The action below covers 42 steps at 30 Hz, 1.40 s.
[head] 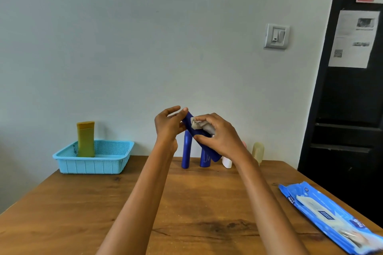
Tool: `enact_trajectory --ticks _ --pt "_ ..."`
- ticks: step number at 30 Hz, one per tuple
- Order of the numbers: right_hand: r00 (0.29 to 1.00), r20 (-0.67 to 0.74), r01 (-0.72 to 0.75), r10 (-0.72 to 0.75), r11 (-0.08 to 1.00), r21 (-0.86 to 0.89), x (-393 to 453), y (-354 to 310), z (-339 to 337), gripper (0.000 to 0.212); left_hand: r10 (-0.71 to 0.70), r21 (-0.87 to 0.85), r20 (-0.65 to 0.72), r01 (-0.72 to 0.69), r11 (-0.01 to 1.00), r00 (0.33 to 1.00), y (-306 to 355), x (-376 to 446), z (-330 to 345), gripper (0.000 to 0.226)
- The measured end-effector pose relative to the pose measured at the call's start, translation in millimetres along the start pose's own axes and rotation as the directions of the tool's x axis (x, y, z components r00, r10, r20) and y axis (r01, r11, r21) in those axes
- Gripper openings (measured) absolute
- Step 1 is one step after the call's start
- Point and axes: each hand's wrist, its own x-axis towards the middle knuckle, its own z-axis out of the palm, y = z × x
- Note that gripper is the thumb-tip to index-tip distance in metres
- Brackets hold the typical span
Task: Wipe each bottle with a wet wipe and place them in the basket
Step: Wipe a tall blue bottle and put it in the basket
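I hold a dark blue bottle [211,152] tilted in the air above the table's far side. My left hand [169,124] pinches its upper end. My right hand [217,134] grips a crumpled grey-white wet wipe [202,126] against the bottle's middle. A yellow bottle [85,138] stands upright in the light blue basket [93,164] at the far left. Two more blue bottles [186,150] stand behind my hands, one partly hidden. A white bottle [227,162] and a pale yellow bottle [258,151] stand to the right of them.
A blue pack of wet wipes [329,216] lies at the table's right edge. The wooden table [72,213] ends at a pale wall behind the bottles. A black door or cabinet [348,109] with papers stuck on it stands at the right.
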Motion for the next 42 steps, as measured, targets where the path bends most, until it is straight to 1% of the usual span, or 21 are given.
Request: enact_trajectory --ticks 3,6,8,11,13,15,16,19,20,22,23,25,27,28,30,33,36,37,38,40,42 --pt "0.999 0.025 -0.022 0.022 1.000 -0.014 -1.8 1.9 1.1 0.054 -0.057 -0.019 0.046 0.057 0.998 0.997 -5.6 -0.6 0.9 0.036" --pt "0.998 0.043 -0.053 0.051 0.998 0.044 -2.6 4.9 3.0 0.059 -0.063 0.012 0.064 0.062 0.998 0.996 -11.7 -0.1 3.1 0.038" --pt "0.997 0.015 -0.075 0.074 0.991 0.110 -1.1 6.5 4.0 0.060 -0.070 0.003 0.101 0.070 0.998 0.992 -12.2 2.4 2.0 0.041" --pt "0.993 -0.050 -0.096 0.107 0.978 0.184 0.9 3.4 9.1 0.062 -0.107 -0.020 0.205 0.113 0.993 0.973 -10.8 3.9 0.0 0.044" --pt "0.995 -0.032 -0.088 0.096 0.977 0.194 0.1 0.8 13.6 0.062 -0.119 0.004 0.211 0.121 0.993 0.970 -13.4 3.4 -0.1 0.045" --pt "0.997 0.015 -0.082 0.080 0.980 0.181 -1.7 1.3 12.1 0.056 -0.109 -0.024 0.179 0.115 0.993 0.978 -14.6 4.0 -1.5 0.043" --pt "0.997 0.031 -0.076 0.072 0.985 0.157 -2.3 3.3 8.5 0.049 -0.098 -0.039 0.165 0.106 0.994 0.981 -14.4 5.4 -3.3 0.043" --pt "0.998 0.020 -0.066 0.065 0.998 0.012 -3.4 11.7 -5.5 0.026 -0.089 -0.033 0.151 0.095 0.995 0.985 -11.6 10.2 -8.6 0.043" --pt "0.996 -0.003 -0.086 0.087 0.996 0.028 -3.7 13.9 -7.0 0.023 -0.095 -0.010 0.169 0.098 0.995 0.981 -11.4 10.6 -8.9 0.043" --pt "0.983 -0.110 -0.128 0.146 0.979 0.159 -3.1 13.4 -3.9 0.019 -0.111 0.077 0.234 0.095 0.992 0.966 -12.5 8.0 -6.7 0.045" --pt "0.964 -0.198 -0.132 0.179 0.964 0.230 -2.4 12.1 -0.8 0.018 -0.119 0.125 0.271 0.087 0.988 0.955 -14.3 5.5 -4.2 0.045" --pt "0.896 -0.366 -0.117 0.251 0.929 0.351 0.0 7.9 4.6 0.016 -0.134 0.182 0.341 0.074 0.980 0.931 -17.7 -1.0 2.9 0.041" --pt "0.856 -0.415 -0.106 0.310 0.888 0.447 2.3 2.2 6.0 0.018 -0.138 0.183 0.372 0.074 0.980 0.918 -17.8 -7.4 10.0 0.033" --pt "0.864 -0.403 -0.105 0.303 0.890 0.444 2.6 0.4 6.2 0.018 -0.129 0.167 0.368 0.071 0.983 0.921 -16.9 -9.0 12.3 0.031" --pt "0.904 -0.354 -0.102 0.241 0.924 0.369 2.1 -1.6 6.0 0.017 -0.106 0.110 0.341 0.072 0.991 0.934 -14.7 -6.9 12.6 0.036" --pt "0.960 -0.240 -0.061 0.143 0.945 0.322 1.6 0.1 1.1 0.014 -0.095 0.029 0.268 0.091 0.995 0.959 -10.0 1.9 5.2 0.042" --pt "0.982 -0.135 -0.095 0.131 0.965 0.246 2.1 4.8 -0.9 0.012 -0.111 0.015 0.228 0.110 0.994 0.967 -8.0 7.6 -3.4 0.040" --pt "0.978 -0.152 -0.109 0.146 0.967 0.232 1.9 4.8 1.2 0.012 -0.134 0.024 0.243 0.132 0.991 0.961 -8.7 7.8 -5.3 0.040" --pt "0.966 -0.206 -0.109 0.157 0.968 0.225 1.3 4.0 4.9 0.013 -0.164 0.041 0.274 0.159 0.986 0.948 -10.2 7.8 -6.6 0.041" --pt "0.924 -0.346 -0.079 0.161 0.968 0.240 0.6 1.2 13.5 0.013 -0.221 0.093 0.346 0.201 0.975 0.912 -12.1 6.2 -6.5 0.041" --pt "0.896 -0.421 -0.032 0.143 0.965 0.260 1.0 -1.6 17.8 0.012 -0.231 0.116 0.371 0.201 0.973 0.900 -11.0 4.7 -4.6 0.038"
